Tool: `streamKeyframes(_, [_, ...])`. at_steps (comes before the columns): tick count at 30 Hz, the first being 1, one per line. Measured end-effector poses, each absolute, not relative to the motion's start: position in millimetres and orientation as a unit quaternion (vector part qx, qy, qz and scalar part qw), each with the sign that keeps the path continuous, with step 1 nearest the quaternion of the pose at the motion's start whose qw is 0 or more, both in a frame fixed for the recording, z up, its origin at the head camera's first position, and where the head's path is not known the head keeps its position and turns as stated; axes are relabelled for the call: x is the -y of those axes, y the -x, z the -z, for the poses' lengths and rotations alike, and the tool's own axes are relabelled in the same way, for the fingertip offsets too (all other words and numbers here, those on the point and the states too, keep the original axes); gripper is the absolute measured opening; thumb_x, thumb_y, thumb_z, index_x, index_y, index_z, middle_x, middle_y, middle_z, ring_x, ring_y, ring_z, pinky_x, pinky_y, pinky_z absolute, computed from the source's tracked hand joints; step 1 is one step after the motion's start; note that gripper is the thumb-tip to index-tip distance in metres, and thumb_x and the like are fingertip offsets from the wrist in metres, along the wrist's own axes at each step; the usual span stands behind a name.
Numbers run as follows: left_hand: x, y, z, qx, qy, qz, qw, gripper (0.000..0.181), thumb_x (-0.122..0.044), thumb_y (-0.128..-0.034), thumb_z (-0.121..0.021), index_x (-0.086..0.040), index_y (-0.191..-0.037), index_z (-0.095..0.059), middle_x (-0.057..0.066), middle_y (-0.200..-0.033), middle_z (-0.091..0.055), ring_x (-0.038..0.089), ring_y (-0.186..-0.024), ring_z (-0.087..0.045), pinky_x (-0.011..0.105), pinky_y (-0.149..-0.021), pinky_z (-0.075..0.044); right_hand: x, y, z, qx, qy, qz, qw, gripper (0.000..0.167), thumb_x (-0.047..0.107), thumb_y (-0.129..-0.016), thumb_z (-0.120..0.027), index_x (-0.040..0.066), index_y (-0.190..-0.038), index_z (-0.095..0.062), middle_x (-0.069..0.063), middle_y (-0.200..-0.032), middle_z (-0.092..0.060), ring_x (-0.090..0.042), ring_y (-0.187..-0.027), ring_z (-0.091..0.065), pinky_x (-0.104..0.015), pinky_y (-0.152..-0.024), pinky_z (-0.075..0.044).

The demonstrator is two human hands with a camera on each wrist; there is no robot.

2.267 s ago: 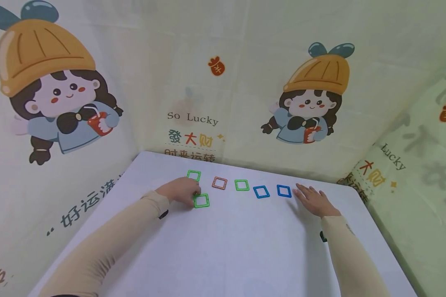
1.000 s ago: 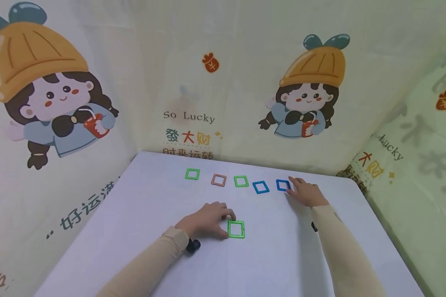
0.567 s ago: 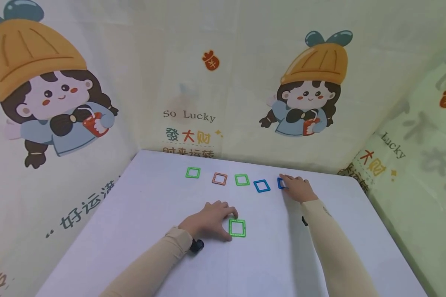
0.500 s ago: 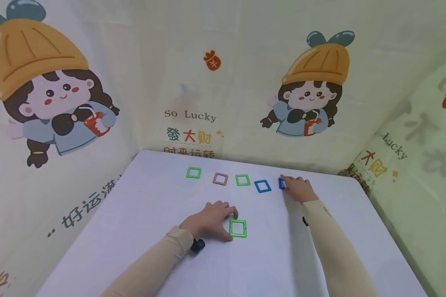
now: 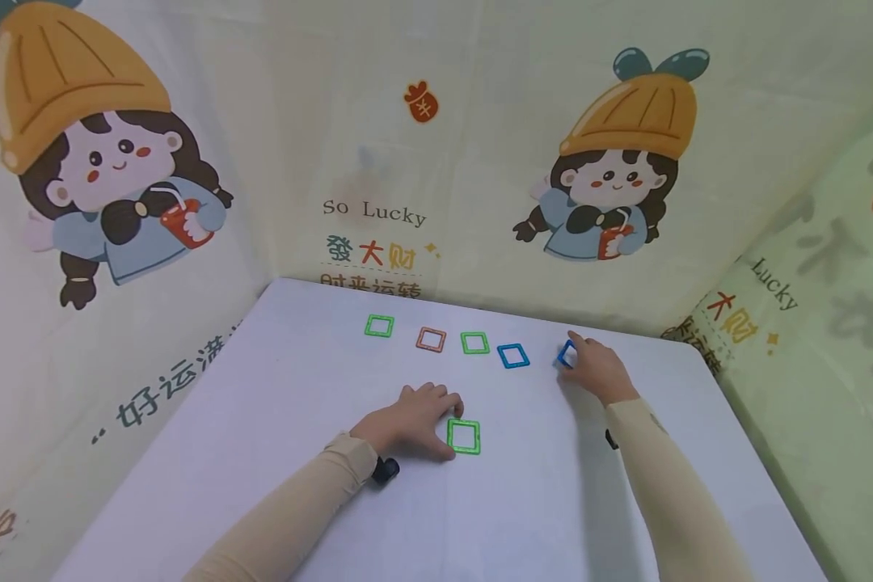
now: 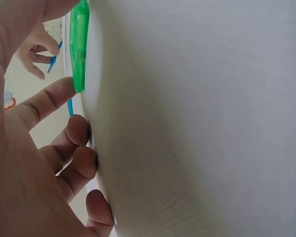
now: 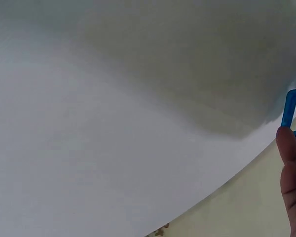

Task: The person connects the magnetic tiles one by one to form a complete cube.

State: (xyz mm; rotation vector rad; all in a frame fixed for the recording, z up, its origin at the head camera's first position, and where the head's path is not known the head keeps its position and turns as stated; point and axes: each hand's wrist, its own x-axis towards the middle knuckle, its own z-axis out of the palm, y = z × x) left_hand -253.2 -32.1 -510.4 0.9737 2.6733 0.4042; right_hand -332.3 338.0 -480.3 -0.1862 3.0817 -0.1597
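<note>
A left hand (image 5: 413, 416) pinched a translucent, square green frame (image 6: 79, 44) between thumb and forefinger on the smooth white table (image 5: 524, 485). Farther off, a right hand (image 5: 602, 372) pinched a blue frame (image 7: 288, 111) near four hollow squares (image 5: 476, 352), before a printed cloth (image 5: 495, 186).
</note>
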Motion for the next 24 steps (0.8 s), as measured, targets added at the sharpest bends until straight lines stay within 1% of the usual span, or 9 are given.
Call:
streamKeyframes(3, [32,253,509,-0.923,-0.336,-0.134,0.13,0.056,-0.057,-0.0775,-0.079,-0.034,-0.123,-0.056,-0.012,-0.107,-0.052,0.012,-0.1,-0.044,0.042,-0.086,-0.037,-343,327,480,-0.996,0.047,0.075,0.031,0.081,0.029,-0.089,-0.076,-0.004,-0.154,-0.039,-0.035,-0.135,-0.056,-0.043,-0.107,-0.063,-0.062,-0.099,-0.05])
streamKeyframes(5, [32,253,507,-0.926,-0.331,-0.13,0.129,0.055,-0.056,-0.0772,-0.079,-0.035,-0.123,-0.057,-0.012,-0.107,-0.052,0.012,-0.1,-0.045,0.042,-0.086,-0.038,-346,323,481,-0.994,0.044,0.092,0.027,0.08,0.027,-0.089,-0.074,-0.004,-0.153,-0.039,-0.036,-0.137,-0.053,-0.045,-0.108,-0.063,-0.063,-0.099,-0.05])
streamKeyframes(8, [32,254,505,-0.927,-0.325,-0.127,0.134,0.053,-0.055,-0.0767,-0.08,-0.037,-0.122,-0.057,-0.011,-0.106,-0.052,0.013,-0.1,-0.045,0.043,-0.088,-0.038,-350,318,483,-0.992,0.05,0.116,0.008,0.076,0.025,-0.088,-0.072,-0.005,-0.15,-0.04,-0.039,-0.135,-0.053,-0.048,-0.106,-0.064,-0.065,-0.095,-0.049])
streamKeyframes(12, [31,256,506,-0.927,-0.321,-0.132,0.144,0.053,-0.056,-0.0767,-0.08,-0.039,-0.121,-0.057,-0.011,-0.106,-0.052,0.013,-0.101,-0.045,0.044,-0.089,-0.038,-353,313,483,-0.988,0.048,0.147,0.004,0.075,0.024,-0.087,-0.071,-0.006,-0.148,-0.04,-0.039,-0.134,-0.054,-0.049,-0.105,-0.063,-0.065,-0.094,-0.048])
streamKeyframes(14, [31,256,507,-0.926,-0.319,-0.136,0.148,0.053,-0.056,-0.0764,-0.081,-0.039,-0.121,-0.057,-0.01,-0.106,-0.052,0.013,-0.101,-0.045,0.044,-0.089,-0.038,-354,311,482,-0.984,0.038,0.172,0.012,0.075,0.023,-0.087,-0.071,-0.006,-0.149,-0.039,-0.037,-0.138,-0.054,-0.046,-0.107,-0.063,-0.062,-0.095,-0.049])
streamKeyframes(16, [30,256,508,-0.927,-0.317,-0.138,0.148,0.053,-0.055,-0.0764,-0.081,-0.039,-0.121,-0.057,-0.011,-0.106,-0.052,0.013,-0.101,-0.045,0.043,-0.088,-0.037,-354,309,483,-0.979,0.026,0.204,0.013,0.074,0.022,-0.087,-0.071,-0.005,-0.149,-0.039,-0.034,-0.141,-0.054,-0.042,-0.107,-0.065,-0.057,-0.093,-0.051])
streamKeyframes(20, [30,254,511,-0.926,-0.316,-0.139,0.149,0.053,-0.056,-0.076,-0.081,-0.04,-0.121,-0.057,-0.011,-0.105,-0.052,0.013,-0.101,-0.044,0.041,-0.086,-0.036,-356,301,489,-0.965,-0.002,0.26,0.019,0.073,0.02,-0.086,-0.07,-0.001,-0.149,-0.04,-0.028,-0.143,-0.056,-0.035,-0.109,-0.069,-0.045,-0.086,-0.054])
streamKeyframes(22, [29,254,511,-0.926,-0.319,-0.136,0.149,0.053,-0.056,-0.0757,-0.081,-0.041,-0.121,-0.057,-0.011,-0.104,-0.051,0.013,-0.1,-0.044,0.04,-0.084,-0.035,-357,297,490,-0.961,-0.011,0.276,0.025,0.073,0.02,-0.087,-0.071,-0.001,-0.149,-0.04,-0.027,-0.144,-0.056,-0.036,-0.113,-0.068,-0.044,-0.085,-0.055])
streamKeyframes(24, [27,255,510,-0.925,-0.321,-0.136,0.149,0.053,-0.056,-0.0753,-0.081,-0.04,-0.12,-0.057,-0.011,-0.104,-0.051,0.013,-0.1,-0.045,0.04,-0.083,-0.035,-357,294,490,-0.958,-0.018,0.286,0.029,0.073,0.021,-0.087,-0.071,0.0,-0.149,-0.039,-0.026,-0.145,-0.055,-0.037,-0.116,-0.067,-0.046,-0.088,-0.056])
